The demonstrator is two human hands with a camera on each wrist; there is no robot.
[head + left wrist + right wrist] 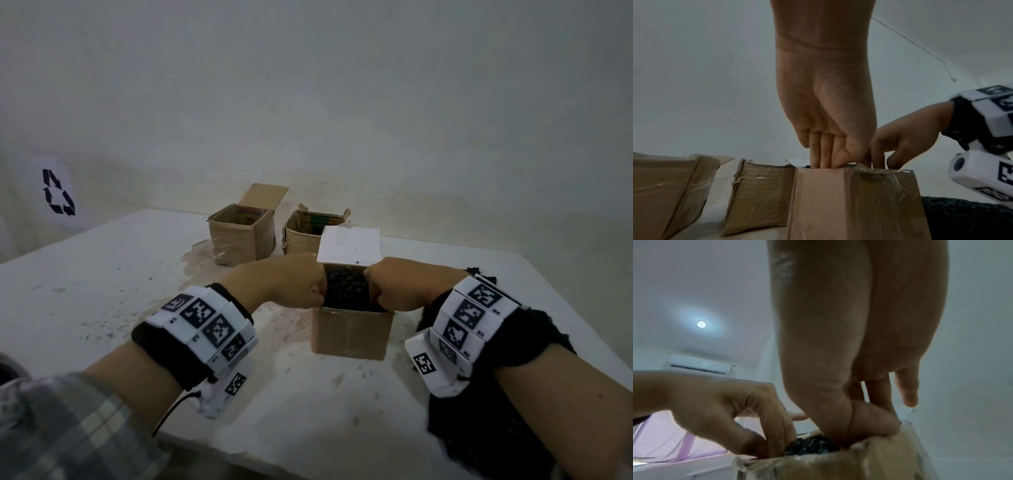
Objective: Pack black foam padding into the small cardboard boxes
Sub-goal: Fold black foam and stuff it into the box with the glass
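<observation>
A small cardboard box [351, 334] stands on the white table [102, 274], its white flap [349, 250] raised at the back. Black foam [346, 287] fills its open top. My left hand [320, 294] is at the box's left side. In the left wrist view its fingers [821, 154] run straight down inside the box [849, 203]. My right hand [371, 294] is at the right side, fingers also down in the box. Its bent thumb [875, 421] presses at the rim beside the foam [812, 446]. The fingertips of both hands are hidden inside.
Two more open cardboard boxes [241, 236] [303, 233] stand behind, close to the wall. A pile of black foam [486, 435] lies on the table under my right forearm. A sheet with a recycling sign [58, 192] hangs at far left.
</observation>
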